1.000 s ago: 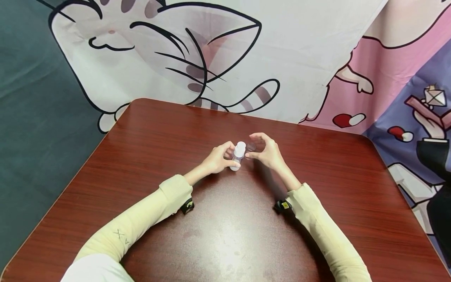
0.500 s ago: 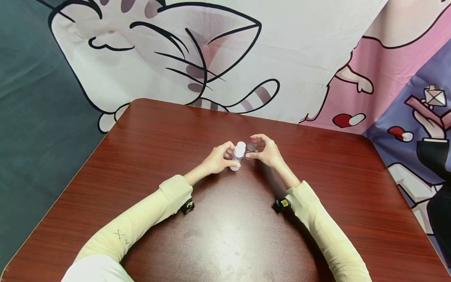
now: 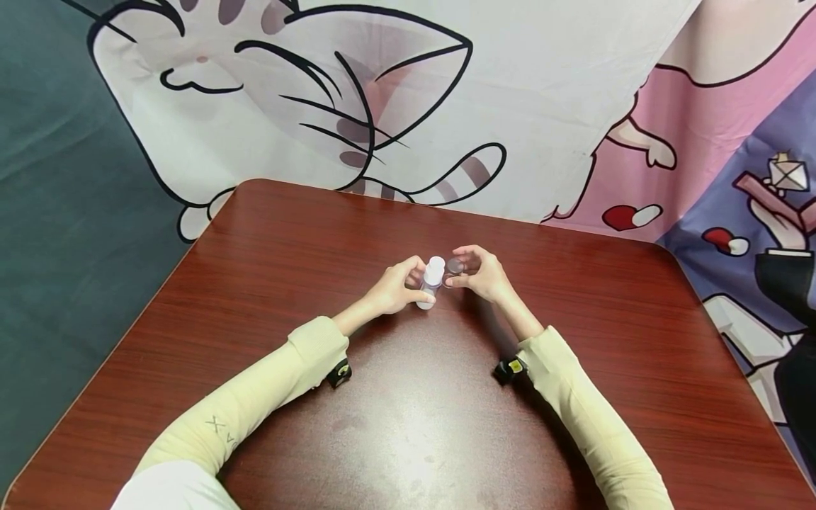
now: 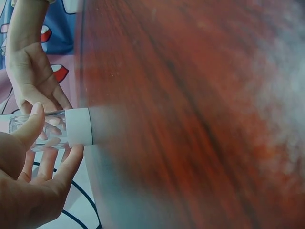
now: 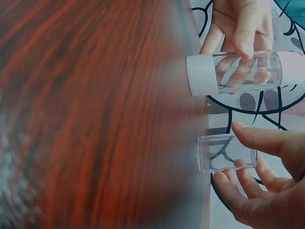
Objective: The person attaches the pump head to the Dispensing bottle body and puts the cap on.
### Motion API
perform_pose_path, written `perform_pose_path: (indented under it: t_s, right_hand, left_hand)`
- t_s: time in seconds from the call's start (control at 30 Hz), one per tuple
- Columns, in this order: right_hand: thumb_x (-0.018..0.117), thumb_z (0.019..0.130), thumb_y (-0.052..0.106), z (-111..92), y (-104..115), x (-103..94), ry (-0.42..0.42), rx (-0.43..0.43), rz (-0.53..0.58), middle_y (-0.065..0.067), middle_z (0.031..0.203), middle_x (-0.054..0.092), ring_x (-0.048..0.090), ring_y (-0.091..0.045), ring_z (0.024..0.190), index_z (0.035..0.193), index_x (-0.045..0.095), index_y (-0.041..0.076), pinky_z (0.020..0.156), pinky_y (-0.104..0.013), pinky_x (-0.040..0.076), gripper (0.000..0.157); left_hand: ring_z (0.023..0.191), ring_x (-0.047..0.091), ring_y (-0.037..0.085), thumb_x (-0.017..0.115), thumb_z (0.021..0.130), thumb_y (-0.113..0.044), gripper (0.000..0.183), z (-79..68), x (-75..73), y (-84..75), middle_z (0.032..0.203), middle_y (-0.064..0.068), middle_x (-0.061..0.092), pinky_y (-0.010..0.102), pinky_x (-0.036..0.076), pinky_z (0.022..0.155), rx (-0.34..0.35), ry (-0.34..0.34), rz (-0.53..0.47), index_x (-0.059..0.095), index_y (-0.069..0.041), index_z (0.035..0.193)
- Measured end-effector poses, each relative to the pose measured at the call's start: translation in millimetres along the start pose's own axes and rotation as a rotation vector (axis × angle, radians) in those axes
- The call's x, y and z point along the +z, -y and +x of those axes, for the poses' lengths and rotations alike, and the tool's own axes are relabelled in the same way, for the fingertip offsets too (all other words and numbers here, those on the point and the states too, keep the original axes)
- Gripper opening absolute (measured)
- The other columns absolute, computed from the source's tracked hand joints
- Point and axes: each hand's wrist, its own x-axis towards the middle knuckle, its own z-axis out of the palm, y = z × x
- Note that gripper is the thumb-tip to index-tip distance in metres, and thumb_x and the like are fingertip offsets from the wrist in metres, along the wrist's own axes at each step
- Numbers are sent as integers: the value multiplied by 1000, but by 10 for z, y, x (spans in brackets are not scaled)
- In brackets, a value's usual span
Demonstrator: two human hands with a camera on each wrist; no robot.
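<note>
A small clear bottle (image 3: 431, 282) stands upright on the table, with a white base and a stepped white top like a pump or spray head. My left hand (image 3: 390, 289) grips it, thumb in front and fingers behind; the clear wall shows between them in the right wrist view. Just to the right stands a clear, see-through cap (image 5: 226, 152). My right hand (image 3: 487, 276) holds the cap loosely, thumb on one side and curled fingers on the other. Bottle and cap are apart. In the left wrist view the bottle (image 4: 78, 127) mostly hides the cap.
The reddish-brown wooden table (image 3: 306, 234) spreads around both hands, with a glare patch near the front. Behind it hangs a printed cartoon cloth (image 3: 542, 99). Black wrist cameras (image 3: 510, 370) sit below both cuffs.
My right hand has shifted very slightly toward me, and the clear cap shows more plainly between its fingers. My left hand and the bottle have stayed in place.
</note>
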Motion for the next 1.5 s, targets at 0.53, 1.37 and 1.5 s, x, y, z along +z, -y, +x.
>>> perform_pose_path:
  t_s: [0.53, 1.37, 1.5]
  right_hand:
    - [77, 78, 8, -9, -19, 2, 21, 45, -45, -22, 112, 67, 64, -30, 104, 121, 60, 1, 79, -27, 49, 47]
    - [72, 81, 6, -34, 16, 36, -89, -26, 95, -18, 114, 66, 65, -19, 99, 123, 60, 3, 77, -16, 50, 44]
    - [71, 82, 6, -34, 27, 44, -116, -29, 127, -18, 115, 66, 65, -21, 100, 124, 59, 3, 77, -13, 49, 44]
  left_hand:
    - [99, 66, 31, 78, 78, -9, 41, 24, -1, 14, 108, 19, 65, 37, 53, 90, 12, 38, 10, 51, -2, 107]
    - [102, 64, 30, 78, 79, -10, 40, 67, -13, 26, 110, 18, 64, 35, 52, 92, 21, 64, 12, 51, -2, 108]
    - [102, 64, 30, 78, 79, -10, 40, 69, -20, 28, 110, 18, 64, 35, 51, 92, 17, 63, 18, 51, -2, 108]
